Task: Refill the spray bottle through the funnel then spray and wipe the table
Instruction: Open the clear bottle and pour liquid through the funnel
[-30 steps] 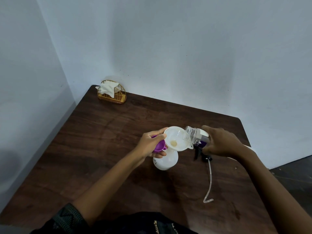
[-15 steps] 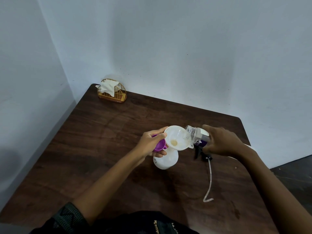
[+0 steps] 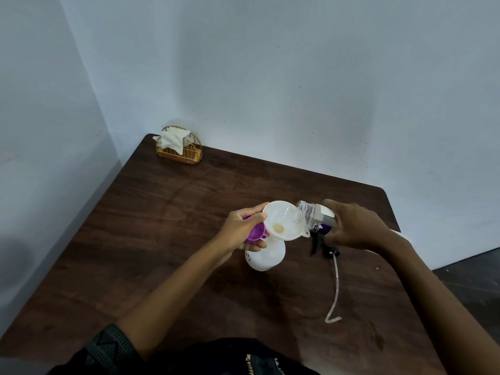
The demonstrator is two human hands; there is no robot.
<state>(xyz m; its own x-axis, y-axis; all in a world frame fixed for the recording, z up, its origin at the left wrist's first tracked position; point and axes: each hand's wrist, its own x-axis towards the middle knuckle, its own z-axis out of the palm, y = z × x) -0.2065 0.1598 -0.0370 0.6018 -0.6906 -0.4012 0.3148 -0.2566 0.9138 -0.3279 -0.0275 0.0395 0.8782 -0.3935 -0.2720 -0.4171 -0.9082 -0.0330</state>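
Spray bottle (image 3: 266,257), white and with its head off, is stood on the bench (image 3: 176,226) just under the left hand (image 3: 243,231), and a white funnel (image 3: 281,220) is seated in its neck. A purple cap (image 3: 255,232) is gripped in the left hand, whose thumb is laid against the funnel's rim. A clear refill bottle (image 3: 311,215) is clasped in the right hand (image 3: 357,226) and tipped so that its open mouth hangs over the funnel's edge. Whether liquid is running cannot be told.

For a clean pour, the mouth is best centred over the bowl, the tilt raised slowly so that the funnel is not flooded, and the funnel steadied upright.

A black spray head (image 3: 320,243) with its tube (image 3: 335,288) lies just beneath the right hand. The bench is of dark wood and is set into a corner of pale walls. A gold wire holder (image 3: 180,147) with a white cloth stands far beyond the left hand.
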